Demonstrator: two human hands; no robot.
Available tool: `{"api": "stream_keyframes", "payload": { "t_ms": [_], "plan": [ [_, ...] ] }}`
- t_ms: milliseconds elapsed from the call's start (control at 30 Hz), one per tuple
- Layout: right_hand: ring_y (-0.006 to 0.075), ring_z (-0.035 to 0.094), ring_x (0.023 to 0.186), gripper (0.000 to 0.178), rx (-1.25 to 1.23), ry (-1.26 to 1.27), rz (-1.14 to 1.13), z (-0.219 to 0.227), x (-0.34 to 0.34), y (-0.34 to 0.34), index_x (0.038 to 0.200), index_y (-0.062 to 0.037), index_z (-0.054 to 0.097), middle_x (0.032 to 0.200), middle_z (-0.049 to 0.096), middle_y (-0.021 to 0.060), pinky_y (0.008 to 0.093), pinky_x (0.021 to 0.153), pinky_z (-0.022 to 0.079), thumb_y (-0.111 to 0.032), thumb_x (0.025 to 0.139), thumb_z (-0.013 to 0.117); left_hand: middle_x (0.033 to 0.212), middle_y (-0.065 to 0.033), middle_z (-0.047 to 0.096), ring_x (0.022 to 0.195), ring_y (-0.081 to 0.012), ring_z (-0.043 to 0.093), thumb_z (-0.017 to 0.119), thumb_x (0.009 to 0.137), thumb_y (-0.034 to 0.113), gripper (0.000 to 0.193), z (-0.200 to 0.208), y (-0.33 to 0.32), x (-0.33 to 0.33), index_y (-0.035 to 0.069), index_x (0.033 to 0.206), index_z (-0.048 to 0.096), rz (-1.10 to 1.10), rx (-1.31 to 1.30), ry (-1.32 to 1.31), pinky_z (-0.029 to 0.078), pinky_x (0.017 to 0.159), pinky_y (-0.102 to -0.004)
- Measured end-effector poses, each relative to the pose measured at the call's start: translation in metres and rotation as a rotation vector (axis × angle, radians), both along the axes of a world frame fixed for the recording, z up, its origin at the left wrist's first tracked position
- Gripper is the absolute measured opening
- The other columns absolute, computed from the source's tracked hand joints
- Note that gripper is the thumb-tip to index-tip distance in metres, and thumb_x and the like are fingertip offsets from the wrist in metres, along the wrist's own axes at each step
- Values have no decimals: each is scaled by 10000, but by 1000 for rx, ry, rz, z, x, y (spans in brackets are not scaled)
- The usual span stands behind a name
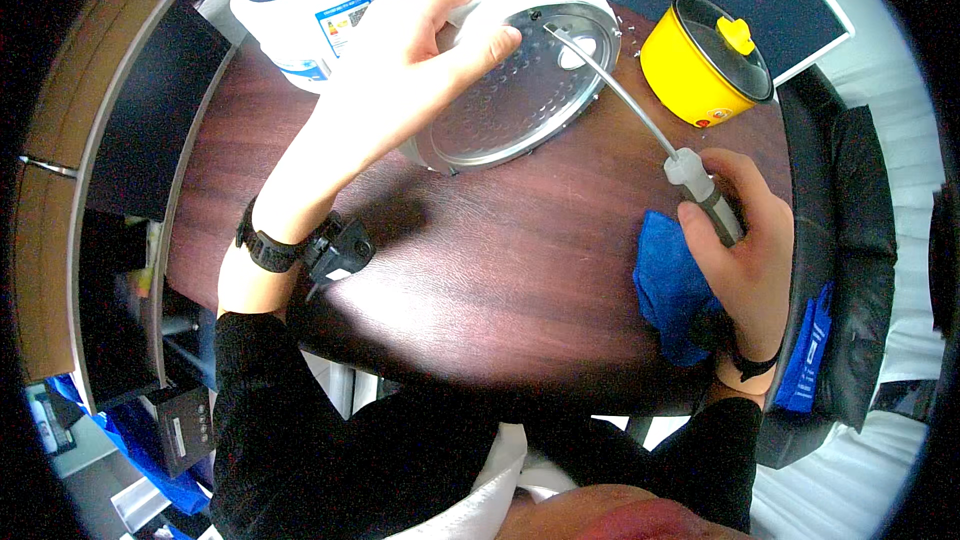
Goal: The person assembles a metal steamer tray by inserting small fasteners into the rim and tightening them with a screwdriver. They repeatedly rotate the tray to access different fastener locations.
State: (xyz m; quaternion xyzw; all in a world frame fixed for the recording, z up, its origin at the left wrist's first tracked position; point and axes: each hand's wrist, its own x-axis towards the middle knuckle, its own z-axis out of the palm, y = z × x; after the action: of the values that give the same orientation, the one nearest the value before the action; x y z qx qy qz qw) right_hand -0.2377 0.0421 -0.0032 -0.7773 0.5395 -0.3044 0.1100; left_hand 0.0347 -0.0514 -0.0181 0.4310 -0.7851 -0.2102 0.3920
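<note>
My left hand [425,45] grips the edge of a round lid [500,90], tilted up at the far side of the table. The lid has a white rim and a shiny, dimpled metal inner plate with a pale round piece in it. In my right hand [755,255] is a screwdriver [645,112] with a grey handle and a long metal shaft. Its tip lies over the lid's inner face near the upper rim; whether it touches, I cannot tell. A blue cloth [668,285] lies beside and partly under my right hand.
Behind my left hand stands a white rounded appliance body [300,10] with a dark opening. A yellow pot [685,70] with a glass lid is at the far right. A dark panel with a white edge [815,55] rises behind the brown table [480,280]. Small pale crumbs lie near the pot.
</note>
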Motion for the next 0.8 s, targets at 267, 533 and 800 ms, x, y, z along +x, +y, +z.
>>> {"api": "stream_keyframes", "payload": {
  "t_ms": [267, 533, 800],
  "plan": [
    [306, 675, 746, 317, 33, -18, -29, 1, 3, 3, 1047, -35, 575, 838, 652, 167, 333, 650, 512, -100, 758, 687, 947, -64, 658, 742, -109, 580, 674, 863, 286, 466, 0, 9, -8, 17, 1226, 557, 30, -122, -32, 471, 664, -252],
    [344, 660, 817, 383, -129, 229, -35, 6, -5, 20, 1132, -51, 581, 941, 649, 172, 366, 692, 525, -118, 771, 690, 867, -131, 665, 711, -168, 618, 666, 850, 235, 403, 3, 28, -12, -2, 1165, 583, 60, -302, -94, 484, 660, -284],
    [320, 660, 785, 310, -109, 130, 51, 2, -4, 13, 1106, -59, 599, 861, 644, 171, 350, 640, 510, -123, 809, 663, 836, -163, 661, 723, -234, 651, 675, 818, 200, 381, 10, 35, -14, -5, 1130, 597, 140, -309, -243, 493, 670, -316]
  ]
}}
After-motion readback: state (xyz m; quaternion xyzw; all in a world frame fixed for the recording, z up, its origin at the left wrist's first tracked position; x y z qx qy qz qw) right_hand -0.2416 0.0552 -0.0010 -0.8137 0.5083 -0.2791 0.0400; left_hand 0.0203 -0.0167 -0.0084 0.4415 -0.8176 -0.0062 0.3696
